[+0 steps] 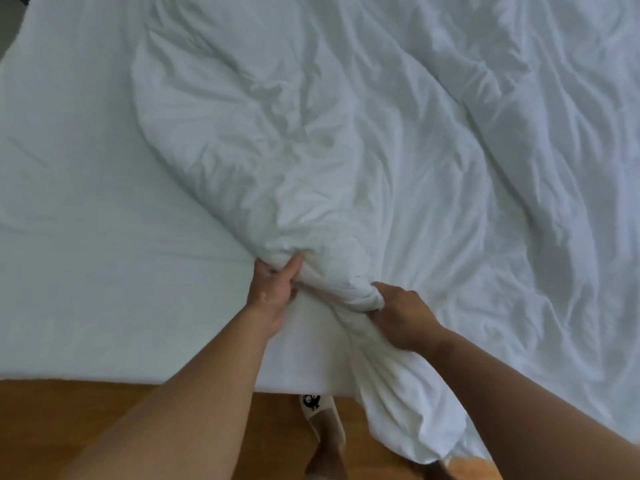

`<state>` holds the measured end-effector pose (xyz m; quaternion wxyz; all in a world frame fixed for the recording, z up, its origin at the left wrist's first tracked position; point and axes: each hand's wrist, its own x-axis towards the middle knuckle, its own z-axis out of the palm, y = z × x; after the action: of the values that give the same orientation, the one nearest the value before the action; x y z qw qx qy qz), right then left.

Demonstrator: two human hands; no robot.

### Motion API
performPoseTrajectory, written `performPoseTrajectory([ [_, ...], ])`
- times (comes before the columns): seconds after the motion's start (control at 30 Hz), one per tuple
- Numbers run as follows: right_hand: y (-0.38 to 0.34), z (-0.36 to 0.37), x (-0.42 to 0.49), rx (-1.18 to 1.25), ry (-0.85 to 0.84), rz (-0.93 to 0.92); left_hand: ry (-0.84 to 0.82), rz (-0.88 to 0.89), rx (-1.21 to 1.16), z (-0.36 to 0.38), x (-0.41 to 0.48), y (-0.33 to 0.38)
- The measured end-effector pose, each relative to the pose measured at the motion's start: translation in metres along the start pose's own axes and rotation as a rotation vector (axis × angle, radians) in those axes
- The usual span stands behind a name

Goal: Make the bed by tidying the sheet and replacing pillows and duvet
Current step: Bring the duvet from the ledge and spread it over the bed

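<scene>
The duvet (381, 140) lies on the sheet (69, 202), filling centre and right of frame; floor (86, 410) along the bottom edge.

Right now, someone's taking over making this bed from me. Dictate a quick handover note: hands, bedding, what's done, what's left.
Left hand: grips a bunched fold of the duvet at the near bed edge.
Right hand: grips a twisted bunch of the duvet beside it.
Duvet: crumpled across the middle and right, part hanging off the near edge.
Sheet: bare and fairly smooth on the left.
Done: visible sheet looks tidy.
Left: spread the duvet flat; replace pillows, none in view.
</scene>
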<state>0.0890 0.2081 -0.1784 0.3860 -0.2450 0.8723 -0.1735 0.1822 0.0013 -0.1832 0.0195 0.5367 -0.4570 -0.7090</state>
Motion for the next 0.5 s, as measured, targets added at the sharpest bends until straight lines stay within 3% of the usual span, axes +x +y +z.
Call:
performPoseTrajectory([
  [0.07, -0.019, -0.002, -0.019, 0.057, -0.146, -0.061, 0.115, 0.097, 0.07, 0.004, 0.008, 0.02],
  [0.17, -0.032, 0.001, -0.045, 0.198, -0.323, -0.072, 0.267, 0.277, 0.468, 0.022, -0.016, 0.044],
  [0.3, 0.001, -0.024, -0.072, 0.496, -0.315, -0.019, 0.23, 0.683, 0.899, 0.081, -0.052, 0.064],
  [0.37, 0.035, -0.043, -0.084, 0.588, -0.171, 0.049, 0.005, 0.742, 1.012, 0.125, -0.059, 0.064],
  [0.4, 0.055, -0.052, -0.088, 0.597, -0.023, 0.123, -0.162, 0.731, 1.119, 0.145, -0.059, 0.06],
  [0.5, 0.113, -0.068, -0.092, 0.377, 0.448, 0.51, -0.491, 0.761, 1.652, 0.172, -0.038, 0.033],
])
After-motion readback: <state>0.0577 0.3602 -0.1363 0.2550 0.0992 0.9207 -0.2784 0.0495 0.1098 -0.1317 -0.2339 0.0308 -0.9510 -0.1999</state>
